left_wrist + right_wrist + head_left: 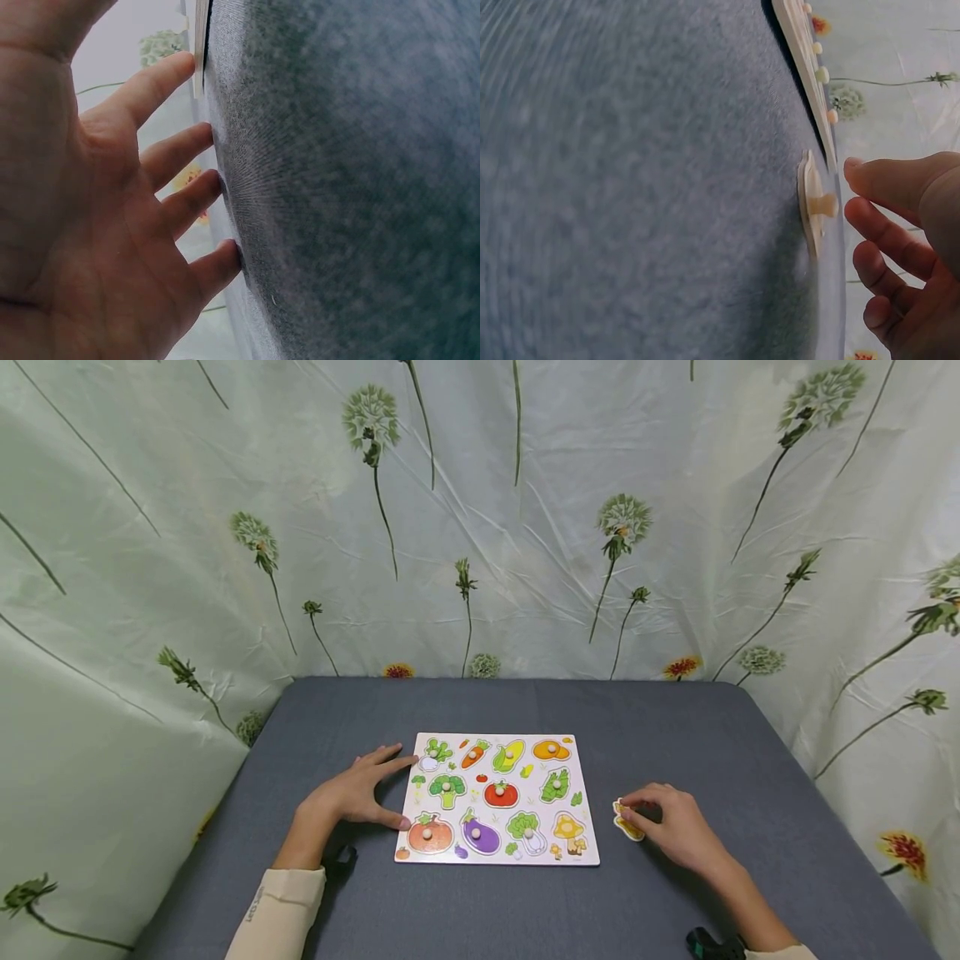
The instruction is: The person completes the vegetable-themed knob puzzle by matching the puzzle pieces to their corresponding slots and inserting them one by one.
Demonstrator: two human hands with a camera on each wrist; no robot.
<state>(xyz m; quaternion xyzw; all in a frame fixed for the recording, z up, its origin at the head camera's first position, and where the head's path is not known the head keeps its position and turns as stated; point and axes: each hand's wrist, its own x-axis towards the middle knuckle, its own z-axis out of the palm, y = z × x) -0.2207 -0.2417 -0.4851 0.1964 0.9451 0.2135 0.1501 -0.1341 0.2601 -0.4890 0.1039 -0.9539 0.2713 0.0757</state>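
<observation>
A wooden vegetable puzzle board [491,853] lies flat on the table, its pieces topped with small knobs. My left hand [358,793] spreads its fingers at the board's left side, thumb on the lower left edge and index finger at the upper left. In the left wrist view, the index fingertip meets the board's edge [201,52] and the other fingertips reach the cloth. To the right of the board lies a loose yellow puzzle piece [628,823] with a pale border. My right hand [671,822] hovers over it, thumb and fingers just apart from its wooden knob [825,205].
Dark grey-blue cloth [480,914] covers the table. Behind it and at both sides hangs a pale curtain [525,568] printed with dandelions. The board's mushroom picture [570,827] at the lower right shows no knob. A black strap device [712,943] sits at the right wrist.
</observation>
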